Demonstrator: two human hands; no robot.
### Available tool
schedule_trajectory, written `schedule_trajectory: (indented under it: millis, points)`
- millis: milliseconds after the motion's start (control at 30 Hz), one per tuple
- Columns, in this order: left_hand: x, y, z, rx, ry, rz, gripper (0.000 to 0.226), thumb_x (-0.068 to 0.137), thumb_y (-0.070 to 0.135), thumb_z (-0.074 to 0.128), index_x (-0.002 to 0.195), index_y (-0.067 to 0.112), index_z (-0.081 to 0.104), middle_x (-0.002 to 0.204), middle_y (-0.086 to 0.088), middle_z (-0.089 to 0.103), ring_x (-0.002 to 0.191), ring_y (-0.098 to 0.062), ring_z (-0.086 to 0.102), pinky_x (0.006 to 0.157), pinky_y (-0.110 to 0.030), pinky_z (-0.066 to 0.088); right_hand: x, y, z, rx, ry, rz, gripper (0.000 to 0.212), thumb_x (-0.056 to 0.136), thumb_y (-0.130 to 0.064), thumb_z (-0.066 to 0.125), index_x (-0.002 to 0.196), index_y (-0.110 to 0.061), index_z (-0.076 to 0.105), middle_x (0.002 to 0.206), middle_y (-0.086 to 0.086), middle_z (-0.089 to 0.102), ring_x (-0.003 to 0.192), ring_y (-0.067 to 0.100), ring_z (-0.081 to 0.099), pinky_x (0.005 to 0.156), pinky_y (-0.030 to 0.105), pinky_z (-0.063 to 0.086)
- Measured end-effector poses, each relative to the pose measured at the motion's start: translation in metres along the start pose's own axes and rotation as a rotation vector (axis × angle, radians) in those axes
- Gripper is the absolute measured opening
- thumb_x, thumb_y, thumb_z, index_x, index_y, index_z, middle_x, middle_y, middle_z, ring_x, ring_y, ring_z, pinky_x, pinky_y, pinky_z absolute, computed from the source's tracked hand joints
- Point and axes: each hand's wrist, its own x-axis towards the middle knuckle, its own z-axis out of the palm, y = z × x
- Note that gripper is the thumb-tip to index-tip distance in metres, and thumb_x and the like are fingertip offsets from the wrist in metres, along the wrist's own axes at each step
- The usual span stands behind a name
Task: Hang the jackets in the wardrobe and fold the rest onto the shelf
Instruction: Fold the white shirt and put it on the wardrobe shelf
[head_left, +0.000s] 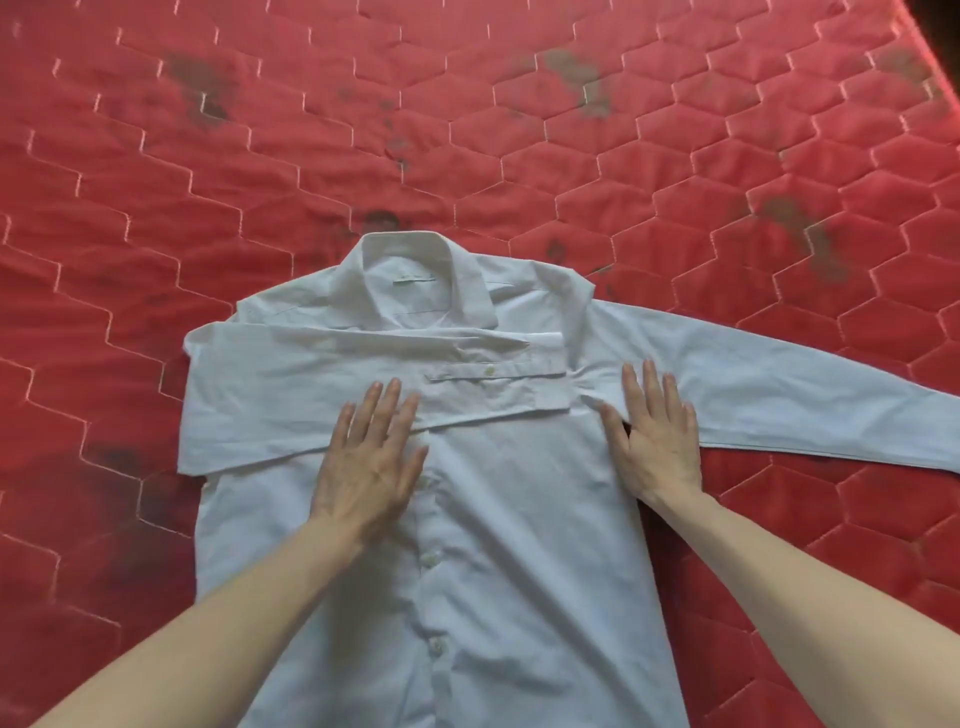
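A white long-sleeved button shirt (519, 519) lies face up and buttoned on a red quilted mattress (467, 130), collar pointing away from me. One sleeve (322, 374) is folded flat across the chest, its cuff near the far armpit. The other sleeve (779, 384) stretches straight out to the right edge of the view. My left hand (371, 457) presses flat on the chest at the lower edge of the folded sleeve. My right hand (657, 436) lies flat, fingers spread, at the armpit where the outstretched sleeve joins the body. Neither hand holds anything.
The mattress fills the view and carries several dark stains (202, 88). Its top right corner (935, 31) drops off into shadow. No wardrobe, shelf or other garment is in view.
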Motion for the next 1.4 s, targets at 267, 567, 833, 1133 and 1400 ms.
schedule_trajectory:
  millis: [267,567,833,1133,1400]
  points:
    - [0.090,0.180,0.042,0.023,-0.117,0.161,0.064,0.111,0.045,0.025,0.167,0.017,0.013,0.176,-0.005,0.003,0.162,-0.023,-0.002,0.131,-0.043,0.002,0.015,0.174,-0.020,0.011,0.014,0.158,0.069,0.105,-0.061,0.017,0.165,-0.036,-0.004,0.174,-0.003,-0.012,0.160,0.020,-0.012,0.128,0.048,-0.001]
    - [0.103,0.243,0.068,0.062,-0.215,0.030,0.077,0.106,0.060,0.022,0.166,0.026,-0.012,0.171,-0.010,-0.026,0.157,-0.032,-0.027,0.128,-0.048,-0.012,0.016,0.283,-0.052,0.393,0.263,0.701,0.072,0.104,-0.044,0.049,0.165,-0.022,0.017,0.172,0.011,0.009,0.158,0.033,0.010,0.124,0.053,0.013]
    - [0.106,0.240,0.039,0.005,-0.327,0.065,0.081,0.103,0.069,0.023,0.167,0.027,-0.004,0.173,-0.011,-0.017,0.160,-0.030,-0.018,0.129,-0.045,-0.009,0.035,0.298,-0.077,0.656,0.388,0.966,0.100,0.066,-0.050,0.087,0.150,-0.017,0.043,0.144,0.019,0.055,0.134,0.039,0.049,0.109,0.052,0.044]
    - [0.081,0.244,-0.009,-0.539,-0.057,-0.065,0.039,0.105,0.048,0.050,0.131,0.024,0.067,0.132,0.006,0.069,0.127,-0.016,0.058,0.111,-0.035,0.041,0.017,0.167,-0.143,0.536,0.338,0.379,0.041,0.086,-0.011,0.070,0.121,0.001,0.052,0.118,0.026,0.061,0.109,0.043,0.057,0.086,0.044,0.042]
    - [0.095,0.198,-0.088,-1.769,-0.118,-0.549,0.061,0.084,0.077,0.062,0.113,0.024,0.070,0.103,0.005,0.077,0.089,-0.008,0.075,0.070,-0.023,0.059,-0.039,-0.084,-0.123,0.776,0.343,-0.207,0.027,0.090,-0.008,0.069,0.115,-0.007,0.057,0.101,0.007,0.063,0.089,0.025,0.063,0.077,0.037,0.049]
